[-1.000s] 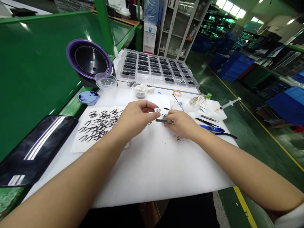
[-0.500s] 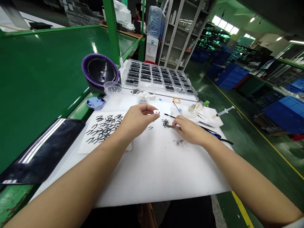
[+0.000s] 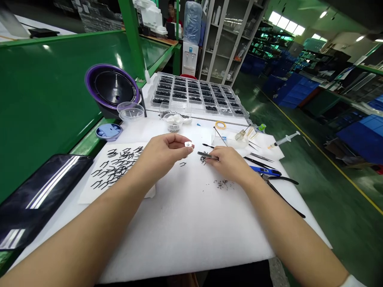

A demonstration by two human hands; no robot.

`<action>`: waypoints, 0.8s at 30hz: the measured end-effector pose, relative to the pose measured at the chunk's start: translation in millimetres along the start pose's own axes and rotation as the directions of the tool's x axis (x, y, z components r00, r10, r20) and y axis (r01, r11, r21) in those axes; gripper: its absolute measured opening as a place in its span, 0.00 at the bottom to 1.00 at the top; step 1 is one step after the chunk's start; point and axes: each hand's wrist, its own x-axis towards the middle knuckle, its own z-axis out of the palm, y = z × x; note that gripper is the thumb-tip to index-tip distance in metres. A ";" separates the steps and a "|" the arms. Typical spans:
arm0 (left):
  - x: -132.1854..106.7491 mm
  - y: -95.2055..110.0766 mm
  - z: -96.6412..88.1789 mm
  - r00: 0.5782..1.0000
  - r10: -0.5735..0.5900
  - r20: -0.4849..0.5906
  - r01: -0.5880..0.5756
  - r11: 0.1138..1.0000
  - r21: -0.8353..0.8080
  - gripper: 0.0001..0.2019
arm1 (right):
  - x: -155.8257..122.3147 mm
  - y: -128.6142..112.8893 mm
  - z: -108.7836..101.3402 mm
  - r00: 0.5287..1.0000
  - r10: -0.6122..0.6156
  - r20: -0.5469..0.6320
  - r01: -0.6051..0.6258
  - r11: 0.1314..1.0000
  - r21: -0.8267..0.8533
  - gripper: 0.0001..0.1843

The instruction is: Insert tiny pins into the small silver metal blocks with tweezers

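My left hand [image 3: 163, 153] pinches a small white square part [image 3: 188, 144] between thumb and fingers, held just above the white foam mat [image 3: 191, 215]. My right hand [image 3: 229, 161] grips metal tweezers [image 3: 206, 156] whose tips point left toward that part. Under the tweezers lies a small heap of tiny black pieces [image 3: 204, 159]. A single black forked piece [image 3: 182, 164] rests on the mat between the two hands.
Many black forked parts lie on a white sheet [image 3: 115, 169] at left. Behind are a purple-rimmed bowl [image 3: 111, 88], a clear cup [image 3: 131, 111], a blue lid [image 3: 109, 131], a compartment tray [image 3: 196, 93]. Tools, blue-handled pliers [image 3: 266, 171] and a syringe [image 3: 283, 140] lie right; a dark tablet [image 3: 36, 199] left.
The view has shifted a little. My right hand has brought the tweezers from the black heap up toward the white part in my left hand.
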 end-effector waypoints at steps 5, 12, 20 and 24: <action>0.9 3.0 2.4 0.999 -0.044 -0.022 0.044 0.999 -0.001 0.17 | 3.1 -0.1 -2.5 0.999 0.045 0.021 -0.045 0.999 -0.001 0.11; 1.0 0.8 4.3 0.999 -0.049 -0.009 0.049 0.999 -0.007 0.18 | 4.4 3.0 -1.2 0.998 0.060 0.020 -0.061 0.998 0.024 0.08; 0.9 -7.3 5.7 0.999 -0.034 0.031 0.033 0.999 0.008 0.18 | -11.9 9.3 -8.4 0.998 -0.040 0.042 0.036 0.995 0.091 0.06; 0.1 -5.9 6.8 0.999 -0.036 0.033 0.036 0.999 0.003 0.18 | -20.2 7.9 -10.7 1.000 -0.009 0.026 0.006 0.990 0.138 0.08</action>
